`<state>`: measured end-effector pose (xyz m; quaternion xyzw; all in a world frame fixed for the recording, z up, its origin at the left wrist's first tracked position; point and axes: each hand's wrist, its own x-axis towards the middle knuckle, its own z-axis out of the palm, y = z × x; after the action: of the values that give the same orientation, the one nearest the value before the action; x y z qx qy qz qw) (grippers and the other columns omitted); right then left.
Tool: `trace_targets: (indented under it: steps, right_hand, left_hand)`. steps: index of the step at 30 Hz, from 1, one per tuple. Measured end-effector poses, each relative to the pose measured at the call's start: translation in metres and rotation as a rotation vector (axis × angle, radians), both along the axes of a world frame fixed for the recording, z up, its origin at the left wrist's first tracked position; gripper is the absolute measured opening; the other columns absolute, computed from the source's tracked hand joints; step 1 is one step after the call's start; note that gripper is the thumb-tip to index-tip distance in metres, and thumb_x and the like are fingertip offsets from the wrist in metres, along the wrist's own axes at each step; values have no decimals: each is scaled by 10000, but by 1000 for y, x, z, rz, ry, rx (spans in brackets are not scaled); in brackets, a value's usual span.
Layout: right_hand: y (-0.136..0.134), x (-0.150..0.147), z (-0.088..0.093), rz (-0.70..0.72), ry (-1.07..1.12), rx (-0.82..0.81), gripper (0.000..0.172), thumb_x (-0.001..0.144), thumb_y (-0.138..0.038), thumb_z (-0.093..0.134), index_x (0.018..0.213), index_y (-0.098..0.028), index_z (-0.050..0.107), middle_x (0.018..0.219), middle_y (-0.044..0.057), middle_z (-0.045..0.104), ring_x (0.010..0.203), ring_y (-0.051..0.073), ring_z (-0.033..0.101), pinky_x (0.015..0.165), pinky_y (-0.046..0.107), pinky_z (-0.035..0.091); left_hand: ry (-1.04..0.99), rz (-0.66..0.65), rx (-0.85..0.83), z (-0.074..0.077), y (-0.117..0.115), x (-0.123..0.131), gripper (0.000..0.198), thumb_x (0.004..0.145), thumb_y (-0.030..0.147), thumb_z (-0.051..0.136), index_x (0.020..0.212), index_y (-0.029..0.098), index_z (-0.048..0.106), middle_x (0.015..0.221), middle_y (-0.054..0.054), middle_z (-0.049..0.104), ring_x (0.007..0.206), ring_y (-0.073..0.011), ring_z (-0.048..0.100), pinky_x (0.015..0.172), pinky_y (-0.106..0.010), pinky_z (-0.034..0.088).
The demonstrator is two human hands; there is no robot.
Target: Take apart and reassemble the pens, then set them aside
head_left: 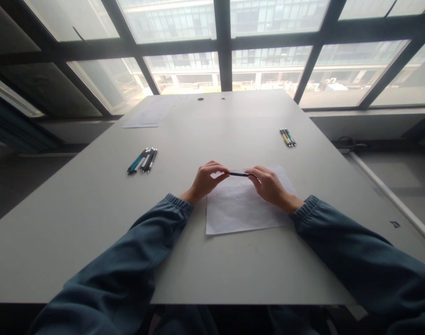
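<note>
Your left hand (205,180) and right hand (270,186) each have a closed grip on one end of a dark pen (239,174), held level over the far edge of the sheet (240,211) on the surface (93,223). A bunch of pens (142,160) lies left of the sheet, a smaller bunch (288,137) far right.

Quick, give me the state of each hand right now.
Left hand: closed on one end of the dark pen.
Right hand: closed on the pen's other end.
</note>
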<state>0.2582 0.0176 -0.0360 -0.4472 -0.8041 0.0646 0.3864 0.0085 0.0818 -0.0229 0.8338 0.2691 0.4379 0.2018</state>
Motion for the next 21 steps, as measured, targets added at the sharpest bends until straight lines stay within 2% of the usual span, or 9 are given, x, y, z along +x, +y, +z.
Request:
trace_targets:
  steps: [6,12,16,18,21]
  right_hand:
    - [-1,-1,2,22,-14,-10,300,1034,-189,409,1140,-210,689,983,97,695,900,221,645,809,342,511]
    - [0,-2,3,34,-8,-12,179,982,-221,554,1100,-201,688,961,91,690,873,230,641,809,357,517]
    - [0,-2,2,27,16,-14,176,980,-191,542,1066,-211,694,947,83,703,858,223,647,800,349,516]
    - [0,-2,2,36,17,-15,171,983,-196,543,1064,-210,694,950,81,704,862,220,648,801,344,515]
    - [0,-2,2,36,17,-10,170,989,-201,542,1069,-205,691,952,81,701,867,218,645,807,341,512]
  left_hand:
    - [9,-13,20,2,-1,1,85,897,285,721,890,206,755,852,-54,743,809,-169,626,659,-292,514]
    - [27,-18,28,2,-2,1,74,904,271,710,913,208,747,884,-54,742,837,-172,635,676,-293,519]
    - [31,-18,28,2,-2,2,100,910,295,708,948,208,737,901,-57,736,847,-172,645,684,-294,523]
    - [30,-25,34,2,-2,2,152,910,316,712,1015,208,727,952,-67,731,862,-170,646,696,-291,522]
    - [25,-27,32,0,0,2,415,848,402,780,1196,208,664,1059,-88,699,871,-168,633,705,-289,513]
